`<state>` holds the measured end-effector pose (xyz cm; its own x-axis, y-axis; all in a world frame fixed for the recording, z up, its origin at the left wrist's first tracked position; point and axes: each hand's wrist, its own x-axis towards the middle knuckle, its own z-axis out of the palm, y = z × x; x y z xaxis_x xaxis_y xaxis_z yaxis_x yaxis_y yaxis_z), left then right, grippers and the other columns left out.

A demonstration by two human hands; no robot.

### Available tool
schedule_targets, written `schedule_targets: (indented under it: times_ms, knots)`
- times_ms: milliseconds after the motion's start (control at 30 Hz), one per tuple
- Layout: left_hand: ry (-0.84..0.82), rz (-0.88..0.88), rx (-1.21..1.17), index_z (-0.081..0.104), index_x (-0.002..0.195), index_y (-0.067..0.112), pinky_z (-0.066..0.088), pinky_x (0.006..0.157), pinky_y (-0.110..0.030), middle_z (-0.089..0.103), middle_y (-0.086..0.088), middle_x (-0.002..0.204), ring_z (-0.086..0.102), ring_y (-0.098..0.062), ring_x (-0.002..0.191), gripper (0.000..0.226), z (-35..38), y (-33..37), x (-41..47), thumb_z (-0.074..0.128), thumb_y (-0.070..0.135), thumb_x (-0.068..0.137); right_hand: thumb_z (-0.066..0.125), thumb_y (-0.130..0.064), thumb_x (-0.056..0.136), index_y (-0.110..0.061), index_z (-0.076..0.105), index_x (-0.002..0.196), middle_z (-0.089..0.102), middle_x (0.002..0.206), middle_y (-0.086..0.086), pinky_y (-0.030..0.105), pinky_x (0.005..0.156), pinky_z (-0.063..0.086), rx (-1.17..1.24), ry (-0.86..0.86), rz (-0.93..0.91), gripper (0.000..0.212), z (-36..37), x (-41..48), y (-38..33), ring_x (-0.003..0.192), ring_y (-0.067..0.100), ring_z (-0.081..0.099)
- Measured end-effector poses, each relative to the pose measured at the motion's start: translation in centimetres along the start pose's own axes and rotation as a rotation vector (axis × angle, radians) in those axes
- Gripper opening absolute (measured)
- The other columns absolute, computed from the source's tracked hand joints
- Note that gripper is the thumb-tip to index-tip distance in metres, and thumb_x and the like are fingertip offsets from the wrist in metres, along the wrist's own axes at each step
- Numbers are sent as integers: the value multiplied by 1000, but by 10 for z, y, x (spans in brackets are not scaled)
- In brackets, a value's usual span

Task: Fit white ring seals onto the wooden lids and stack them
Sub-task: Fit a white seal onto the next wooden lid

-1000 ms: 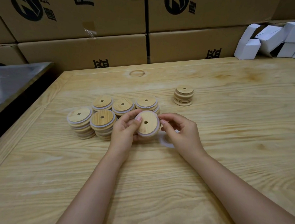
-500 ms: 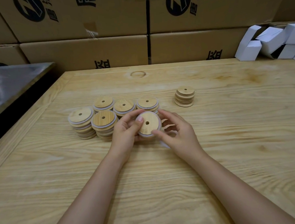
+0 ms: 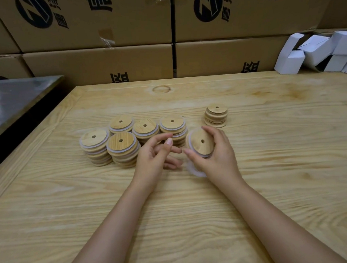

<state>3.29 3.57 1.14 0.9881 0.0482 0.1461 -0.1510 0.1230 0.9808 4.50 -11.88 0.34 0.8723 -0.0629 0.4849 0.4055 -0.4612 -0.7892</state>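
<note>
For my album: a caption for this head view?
Right hand grips a white-sealed wooden lid beside finished stacks; left hand holds nothing.

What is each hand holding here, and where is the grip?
The right hand holds one wooden lid by its rim, fingers over the far edge, thumb at the near edge. The left hand holds nothing.
</note>
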Motion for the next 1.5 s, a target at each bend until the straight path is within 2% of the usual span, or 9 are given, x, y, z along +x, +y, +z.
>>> schedule_targets:
  times_ms: [100, 267, 500, 833, 1033, 1133, 1300, 1400, 1500]
  knots:
    - [53, 28, 44, 60, 98, 14, 50, 48, -26, 70, -4, 71, 65, -19, 51, 15, 0, -2, 0, 46, 19, 94, 82, -30, 67, -10, 51, 124, 48, 115, -4, 19, 98, 31, -64, 85, 75, 68, -4, 7, 9, 116, 15, 46]
    - [55, 25, 93, 61, 90, 16, 50, 49, -25, 68, -2, 69, 64, -17, 51, 17, 0, -4, 1, 46, 21, 95, 78, -39, 70, -14, 51, 125, 42, 123, 6, 25, 101, 24, -204, 126, 210, 67, -2, 16, 23, 119, 24, 37]
    - [53, 3, 108, 61, 89, 14, 49, 49, -24, 68, -6, 71, 64, -16, 51, 22, 0, -3, 3, 43, 22, 97, 73, -49, 72, -20, 45, 133, 44, 132, 4, 35, 98, 30, -442, -34, 254, 74, 3, 35, 33, 120, 29, 36]
    - [72, -32, 91, 61, 89, 13, 48, 47, -21, 66, -7, 71, 62, -12, 49, 22, 0, -4, 5, 43, 20, 98, 79, -30, 71, -14, 34, 142, 42, 139, 6, 28, 104, 25, -295, -111, 155, 85, 13, 41, 36, 129, 23, 34]
    - [75, -38, 89, 61, 88, 12, 48, 47, -21, 66, -6, 69, 61, -12, 49, 22, 0, -3, 5, 43, 20, 98, 67, -30, 83, -8, 47, 132, 48, 133, 7, 26, 101, 28, -320, 40, 56, 58, 10, 36, 29, 123, 25, 41]
    - [79, -42, 92, 61, 88, 12, 48, 47, -21, 66, -6, 69, 61, -12, 49, 22, 0, -3, 5, 43, 20, 98, 62, -23, 86, -7, 49, 129, 49, 134, 7, 32, 102, 29, -377, 125, -13, 48, 9, 38, 28, 123, 27, 41]
    - [76, -53, 94, 61, 89, 10, 48, 47, -22, 65, -7, 71, 61, -12, 49, 22, 0, -3, 5, 42, 18, 99, 58, -19, 86, -10, 37, 140, 32, 149, 7, 40, 108, 24, -532, 92, 8, 59, 1, 53, 37, 132, 31, 27]
    - [73, -55, 97, 61, 90, 10, 48, 48, -22, 66, -8, 71, 61, -13, 50, 22, -1, -4, 5, 42, 17, 98, 55, -21, 87, -14, 22, 147, 15, 156, 2, 43, 110, 23, -633, -15, 102, 69, -9, 66, 49, 137, 30, 18]
    - [72, -61, 93, 60, 90, 10, 47, 48, -21, 67, -8, 71, 62, -13, 51, 21, -1, -4, 6, 42, 16, 99, 52, -18, 89, -15, 18, 149, 11, 158, -1, 41, 111, 22, -649, -114, 145, 69, -13, 74, 59, 139, 30, 18]
